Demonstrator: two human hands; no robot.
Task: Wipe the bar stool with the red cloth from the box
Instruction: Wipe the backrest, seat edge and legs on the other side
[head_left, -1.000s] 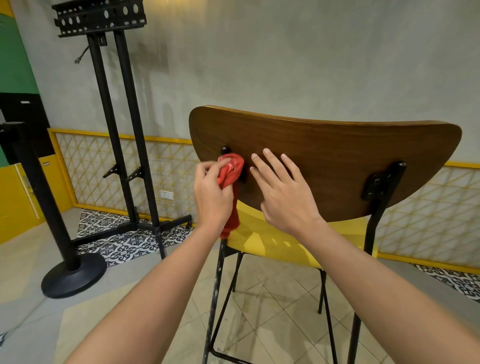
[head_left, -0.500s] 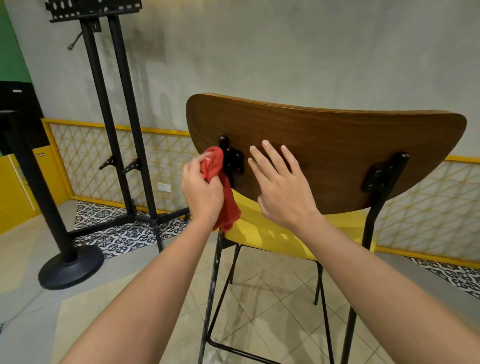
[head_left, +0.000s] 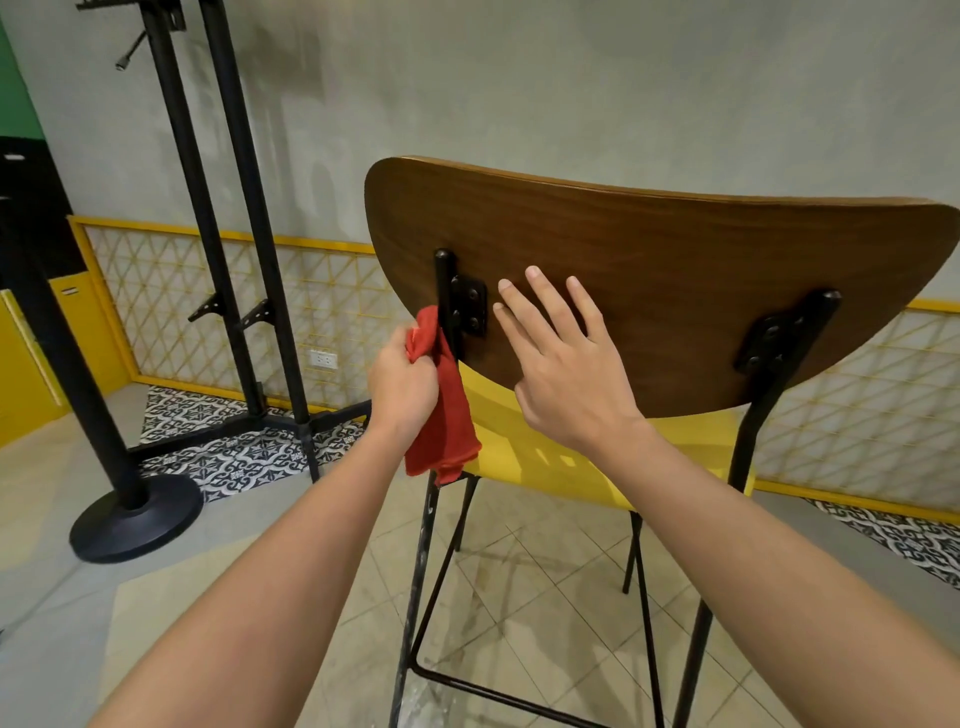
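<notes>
Grips the red cloth (head_left: 445, 421) in the left hand (head_left: 402, 384), fingers curled tight round its bunched top; presses that bunch against the black left upright (head_left: 445, 283) of the bar stool (head_left: 675, 291), near the left edge of the wooden backrest (head_left: 545, 218), beside the lower part of the left bracket (head_left: 470, 306); lets the rest of the cloth hang loose past the left rear corner of the yellow seat (head_left: 524, 441).

Lays the right hand (head_left: 566, 384) flat on the rear face of the backrest, fingers straight and spread, holding nothing; sits just right of the left bracket, well apart from the right bracket (head_left: 774, 338); fingertips close to the left bracket, cannot tell whether touching.

Looks at the stool from behind, black wire legs on beige floor tiles (head_left: 519, 597).

Beyond the stool's left edge: black twin-post stand (head_left: 228, 208) on a strip of patterned tiles (head_left: 234, 452); nearer, at far left, black pole on a round base (head_left: 136, 517); behind both, yellow-framed lattice panel (head_left: 156, 291) along a grey wall (head_left: 571, 78), with a wall outlet (head_left: 323, 358) low on the panel.
</notes>
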